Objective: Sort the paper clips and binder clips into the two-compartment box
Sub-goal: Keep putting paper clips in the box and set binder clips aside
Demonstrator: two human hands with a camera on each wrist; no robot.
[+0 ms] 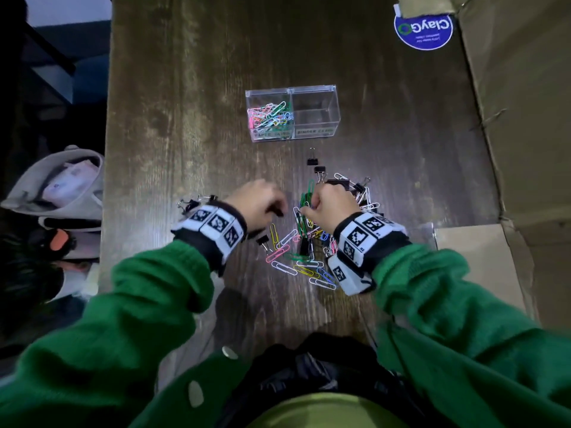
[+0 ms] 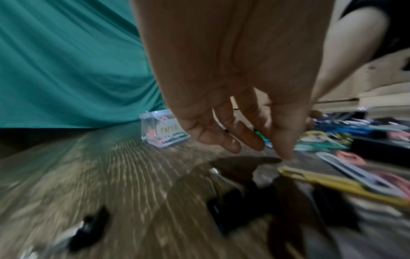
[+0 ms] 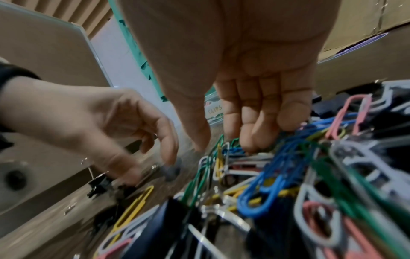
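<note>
While the right hand (image 1: 332, 203) pinches a bunch of green paper clips (image 1: 307, 196) out of the mixed pile (image 1: 312, 242) near the bench's (image 1: 185, 118) front edge, probably to drop them together, the left hand (image 1: 258, 202) hovers beside it, fingers (image 2: 230, 140) loosely curled and holding nothing. The two-compartment box (image 1: 292, 114) stands toward the bench's middle, its left compartment holding paper clips only and its binder-clip side bare.

Green knit sleeves (image 1: 148, 291) cover both arms, each wrist wears a black band (image 1: 213, 230) carrying white blocks printed with black square markers (image 1: 358, 239), over a yellow-green top (image 1: 324, 412).
</note>
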